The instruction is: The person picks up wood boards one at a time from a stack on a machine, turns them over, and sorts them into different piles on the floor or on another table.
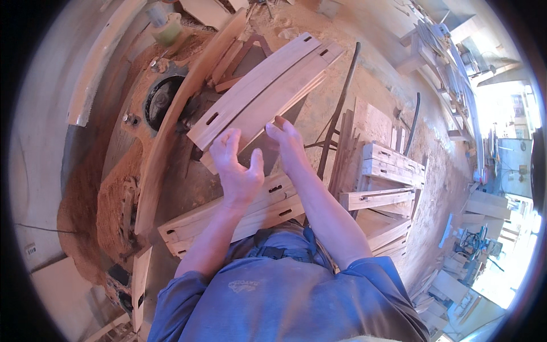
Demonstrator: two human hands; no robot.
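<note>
A stack of pale wooden boards [259,80] lies ahead of me at a slant, with dark slots near the ends. My left hand [236,174] is at the stack's near end, fingers raised by the lower board and thumb spread wide. Beside the stack's right edge is my right hand [286,143], its fingers bent and slightly apart. Its fingertips are close to the wood; whether they touch is unclear. Neither hand visibly grips anything. Under my forearms, close to my waist, lies another slotted wooden piece [228,219].
To the left, a sawdust-covered machine [165,102] stands behind a long curved wooden edge [171,131]. On the right are stacked slotted wooden pieces [393,165] and a dark curved metal bar [342,97]. Lumber [439,68] is piled farther right.
</note>
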